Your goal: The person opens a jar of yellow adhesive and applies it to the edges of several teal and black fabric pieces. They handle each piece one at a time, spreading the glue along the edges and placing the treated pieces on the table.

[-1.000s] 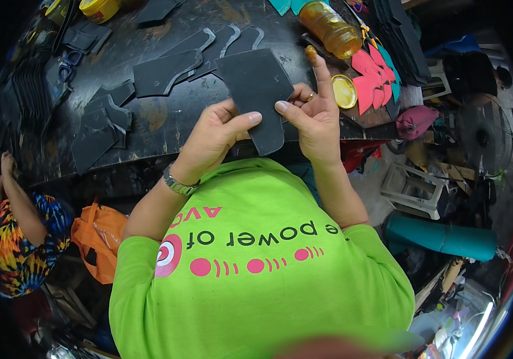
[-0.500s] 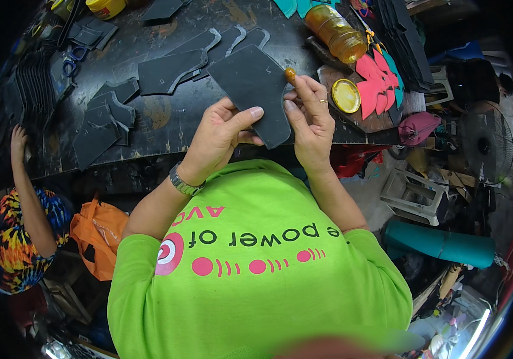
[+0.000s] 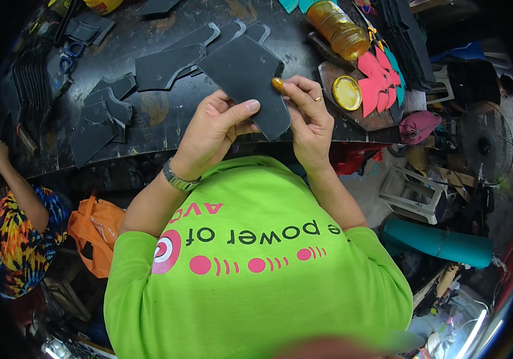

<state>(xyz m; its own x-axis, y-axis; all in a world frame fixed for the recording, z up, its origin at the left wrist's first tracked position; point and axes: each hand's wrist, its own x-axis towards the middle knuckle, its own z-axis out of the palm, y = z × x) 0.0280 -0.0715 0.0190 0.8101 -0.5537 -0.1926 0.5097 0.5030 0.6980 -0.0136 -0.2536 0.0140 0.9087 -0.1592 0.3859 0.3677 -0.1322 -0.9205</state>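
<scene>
From the head camera looking down, I hold a flat dark grey cut-out piece of stiff sheet material [image 3: 246, 84] up over the near edge of the black worn workbench [image 3: 161, 119]. My left hand [image 3: 211, 131] grips its lower left part, the thumb lying across the face of the piece and the other fingers curled behind it, so the hand is closed on it in a pinch. My right hand [image 3: 310, 116] is at the piece's right edge, fingers bunched together, the fingertip smeared amber and pressed against the edge; a ring shows on one finger. A metal wristwatch [image 3: 175, 178] sits on my left wrist, and my bright green shirt [image 3: 256, 263] fills the lower middle of the view. On the bench beyond the held piece lie more dark grey cut-out pieces [image 3: 167, 63], some overlapping, others spread to the left. To the right stand an amber plastic bottle [image 3: 337, 27] lying tilted, a round yellow lid [image 3: 347, 93] just beside my right hand, and a stack of pink and teal cut shapes [image 3: 376, 78]. At the far left, below the bench, another person in a multicoloured patterned top [image 3: 14, 239] raises an arm, with an orange bag [image 3: 95, 230] beside them.
</scene>
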